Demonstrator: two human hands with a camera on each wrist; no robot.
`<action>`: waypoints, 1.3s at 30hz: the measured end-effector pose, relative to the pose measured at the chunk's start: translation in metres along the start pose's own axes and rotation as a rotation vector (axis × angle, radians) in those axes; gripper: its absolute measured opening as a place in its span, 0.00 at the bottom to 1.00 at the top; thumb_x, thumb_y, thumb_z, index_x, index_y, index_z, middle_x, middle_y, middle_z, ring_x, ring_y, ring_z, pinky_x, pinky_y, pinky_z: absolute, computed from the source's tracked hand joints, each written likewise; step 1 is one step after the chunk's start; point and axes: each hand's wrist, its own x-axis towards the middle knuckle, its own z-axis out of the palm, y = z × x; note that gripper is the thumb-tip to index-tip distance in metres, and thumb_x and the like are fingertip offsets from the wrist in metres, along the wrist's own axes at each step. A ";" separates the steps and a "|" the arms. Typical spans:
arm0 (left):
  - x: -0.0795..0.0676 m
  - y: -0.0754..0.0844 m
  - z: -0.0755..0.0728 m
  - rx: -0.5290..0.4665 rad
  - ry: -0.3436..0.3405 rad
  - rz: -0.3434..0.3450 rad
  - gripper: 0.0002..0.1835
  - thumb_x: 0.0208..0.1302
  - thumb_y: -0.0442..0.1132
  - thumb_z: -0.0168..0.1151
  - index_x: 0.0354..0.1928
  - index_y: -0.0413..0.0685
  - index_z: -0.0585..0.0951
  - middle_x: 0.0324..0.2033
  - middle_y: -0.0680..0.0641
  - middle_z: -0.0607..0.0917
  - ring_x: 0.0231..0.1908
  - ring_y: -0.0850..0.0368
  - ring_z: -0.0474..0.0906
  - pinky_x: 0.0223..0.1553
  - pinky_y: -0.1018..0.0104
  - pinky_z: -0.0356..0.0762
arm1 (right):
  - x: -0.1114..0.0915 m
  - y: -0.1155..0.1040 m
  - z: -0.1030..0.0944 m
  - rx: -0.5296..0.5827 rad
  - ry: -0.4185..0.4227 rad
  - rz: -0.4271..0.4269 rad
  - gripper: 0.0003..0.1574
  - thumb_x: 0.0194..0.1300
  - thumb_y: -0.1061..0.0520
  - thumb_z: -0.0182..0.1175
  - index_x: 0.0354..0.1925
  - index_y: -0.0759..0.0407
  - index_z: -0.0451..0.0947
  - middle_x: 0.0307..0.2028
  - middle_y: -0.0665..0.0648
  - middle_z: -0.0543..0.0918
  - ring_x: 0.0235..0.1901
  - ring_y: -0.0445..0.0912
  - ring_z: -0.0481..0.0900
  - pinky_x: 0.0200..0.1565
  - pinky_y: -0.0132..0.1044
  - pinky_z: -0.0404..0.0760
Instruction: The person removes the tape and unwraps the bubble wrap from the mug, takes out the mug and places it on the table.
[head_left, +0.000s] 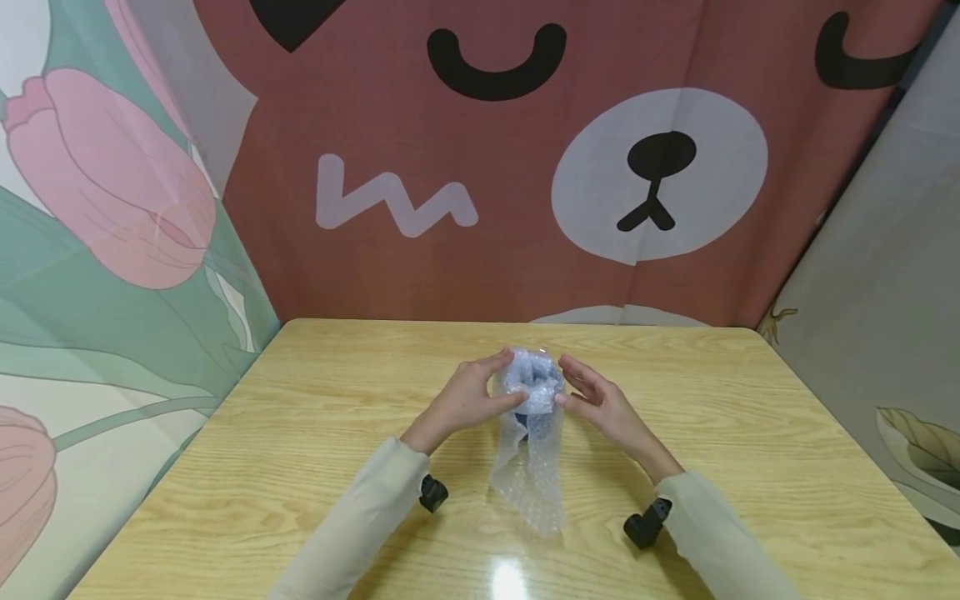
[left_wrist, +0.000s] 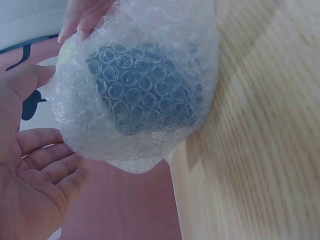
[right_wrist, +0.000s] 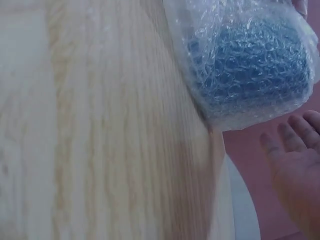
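A dark blue object wrapped in clear bubble wrap (head_left: 538,403) stands on the table between my hands. Its exact kind is hidden by the wrap. In the head view a loose tail of the wrap trails towards me on the wood. My left hand (head_left: 468,393) is at the left side, its thumb and fingers spread about the upper part and touching the wrap. On the other side, my right hand (head_left: 606,410) has its fingers extended, with the thumb close against the wrap. The left wrist view shows the dark object through the bubbles (left_wrist: 142,90). From the right wrist, the fingers (right_wrist: 295,137) appear relaxed beside the bundle.
The light wooden table (head_left: 300,417) carries the bundle, and its far edge meets a curtain (head_left: 517,275) with a bear's face. A flower-print curtain (head_left: 112,192) hangs at the left. Black wrist cameras (head_left: 432,493) sit under both sleeves.
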 end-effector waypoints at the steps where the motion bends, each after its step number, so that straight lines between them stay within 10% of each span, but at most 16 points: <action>1: 0.000 0.000 0.000 0.000 -0.001 -0.002 0.36 0.60 0.49 0.68 0.64 0.32 0.71 0.63 0.37 0.70 0.63 0.45 0.66 0.63 0.57 0.64 | 0.000 0.001 -0.001 0.005 -0.004 -0.003 0.40 0.71 0.60 0.56 0.74 0.63 0.51 0.72 0.64 0.54 0.71 0.57 0.52 0.65 0.54 0.56; 10: 0.000 0.000 0.000 0.018 0.005 -0.005 0.35 0.58 0.49 0.70 0.61 0.32 0.74 0.63 0.37 0.71 0.59 0.46 0.71 0.61 0.57 0.67 | 0.004 0.008 -0.001 -0.017 -0.026 -0.020 0.40 0.71 0.59 0.57 0.74 0.64 0.52 0.72 0.63 0.55 0.70 0.58 0.53 0.64 0.58 0.55; 13: 0.000 0.001 -0.001 0.018 -0.001 -0.010 0.34 0.59 0.48 0.70 0.60 0.32 0.75 0.62 0.38 0.72 0.39 0.51 0.81 0.57 0.58 0.71 | 0.004 0.007 -0.001 -0.031 -0.032 -0.020 0.40 0.71 0.58 0.58 0.74 0.62 0.53 0.72 0.61 0.56 0.70 0.57 0.54 0.64 0.58 0.57; 17: 0.001 0.003 -0.001 0.010 -0.011 -0.030 0.32 0.59 0.47 0.70 0.60 0.34 0.76 0.61 0.39 0.73 0.15 0.64 0.59 0.47 0.61 0.74 | 0.004 0.007 -0.002 -0.042 -0.032 -0.023 0.39 0.70 0.58 0.59 0.74 0.58 0.56 0.72 0.60 0.59 0.69 0.57 0.58 0.63 0.49 0.64; 30: 0.001 0.008 -0.003 0.064 0.010 0.001 0.25 0.58 0.44 0.70 0.52 0.34 0.82 0.55 0.37 0.78 0.38 0.46 0.83 0.50 0.57 0.76 | 0.003 0.004 0.003 -0.077 0.005 -0.065 0.37 0.69 0.59 0.60 0.72 0.60 0.60 0.69 0.60 0.63 0.66 0.56 0.64 0.59 0.40 0.70; 34: 0.000 0.009 -0.003 0.102 0.027 0.058 0.19 0.59 0.42 0.69 0.48 0.35 0.84 0.45 0.38 0.84 0.29 0.58 0.82 0.44 0.60 0.79 | 0.003 0.002 0.005 -0.087 0.019 -0.065 0.36 0.69 0.59 0.60 0.71 0.60 0.61 0.69 0.60 0.64 0.66 0.55 0.64 0.59 0.42 0.69; 39: -0.001 0.011 -0.002 0.115 0.026 0.086 0.18 0.59 0.38 0.66 0.48 0.34 0.84 0.39 0.37 0.86 0.12 0.69 0.58 0.29 0.66 0.77 | 0.002 0.003 0.006 -0.062 0.025 -0.051 0.36 0.69 0.58 0.60 0.72 0.58 0.61 0.69 0.60 0.64 0.65 0.55 0.65 0.57 0.37 0.71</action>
